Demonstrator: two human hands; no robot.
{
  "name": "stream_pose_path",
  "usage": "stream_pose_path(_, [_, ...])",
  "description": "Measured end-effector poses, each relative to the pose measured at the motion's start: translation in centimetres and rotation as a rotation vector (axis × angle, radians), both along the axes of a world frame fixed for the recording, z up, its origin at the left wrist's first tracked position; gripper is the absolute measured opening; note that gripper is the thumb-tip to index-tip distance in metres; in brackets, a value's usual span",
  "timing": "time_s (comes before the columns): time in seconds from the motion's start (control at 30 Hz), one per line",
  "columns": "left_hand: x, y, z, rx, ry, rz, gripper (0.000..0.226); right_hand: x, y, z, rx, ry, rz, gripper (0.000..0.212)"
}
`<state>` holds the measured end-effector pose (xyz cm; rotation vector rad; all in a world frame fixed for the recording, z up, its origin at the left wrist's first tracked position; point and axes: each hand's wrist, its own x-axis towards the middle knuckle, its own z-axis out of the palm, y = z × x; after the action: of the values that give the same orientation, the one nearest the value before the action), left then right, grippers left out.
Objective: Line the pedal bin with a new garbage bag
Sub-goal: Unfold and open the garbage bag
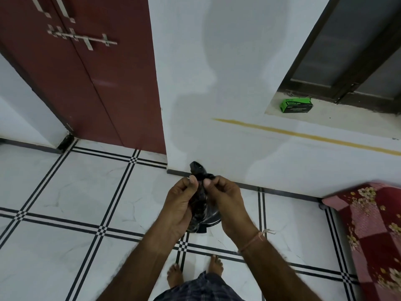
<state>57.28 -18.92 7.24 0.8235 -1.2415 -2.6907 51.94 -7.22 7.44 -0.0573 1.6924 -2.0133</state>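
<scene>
White-tiled floor (54,192) with black double lines; white wall (238,61) straight ahead, marked by a slanting yellow stripe (303,133). Red double door (97,83) at left, fitted with a metal bolt (82,39). Dark-framed window (347,51) at upper right, with a green box (296,106) lying on its ledge (347,118). Red floral bed cover (373,224) at right edge.

Held at centre, in front of the wall base: black garbage bag (196,198), crumpled into a narrow upright bundle, not yet spread, top end poking above the fingers.

Left grip (180,207): clenched on the bag, thumb tip pressing the bundle near its top, palm along its left side.

Right grip (227,203): grasping the same bundle from the right, thumb and curled fingers pinching near the top, just beside the left thumb. Orange thread (252,241) around the right wrist.

Pedal bin (213,217): on the floor directly below both grips, near the wall, mostly hidden by them and by the bag; only a shiny curved edge and a dark part visible. Contact between bag and bin: cannot tell. Lid position: cannot tell.

Bare feet (174,274) on the tiles at bottom, near the bin.
</scene>
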Motion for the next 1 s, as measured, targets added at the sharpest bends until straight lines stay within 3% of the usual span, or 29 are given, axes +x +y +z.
stream_pose_path(0.1, [0.4, -1.1, -0.6, 0.010, 0.008, 0.063, 0.048, -0.7, 0.4, 0.4, -0.099, -0.166, -0.144, 0.018])
stream_pose_path(0.2, [1.0, -2.9, -2.0, -0.065, -0.041, 0.130, 0.045, -2.3, 0.9, 0.0, -0.042, -0.286, -0.301, 0.024])
stream_pose_path(0.33, [2.0, -3.8, -3.1, -0.289, -0.043, 0.070, 0.044, -3.8, 0.6, -1.0, -0.006, -0.271, -0.417, 0.039])
stream_pose_path(0.53, [2.8, -6.0, -3.6, -0.721, -0.111, 0.028, 0.016, -4.9, 1.6, 0.0, 0.071, 0.043, -0.023, 0.043])
stream_pose_path(0.63, [1.7, -5.7, -1.5, -0.848, -0.040, -0.148, 0.037, -5.7, 1.6, 1.5, 0.120, 0.106, 0.160, 0.039])
stream_pose_path(0.73, [-0.5, -4.5, 0.8, -0.694, 0.055, -0.483, 0.049, -6.4, 1.2, 2.3, 0.134, 0.114, 0.250, 0.036])
stream_pose_path(0.8, [-1.4, -3.9, 1.3, -0.571, 0.088, -0.587, 0.043, -6.7, 0.9, 2.9, 0.117, 0.112, 0.277, 0.036])
stream_pose_path(0.9, [-1.8, -3.1, 1.1, -0.429, 0.083, -0.494, 0.029, -7.7, 0.3, 2.8, 0.164, 0.103, 0.248, 0.035])
stream_pose_path(1.0, [-2.0, -1.8, 1.0, -0.350, -0.008, -0.271, 0.027, -8.1, -0.2, 1.4, 0.508, 0.378, -0.073, 0.022])
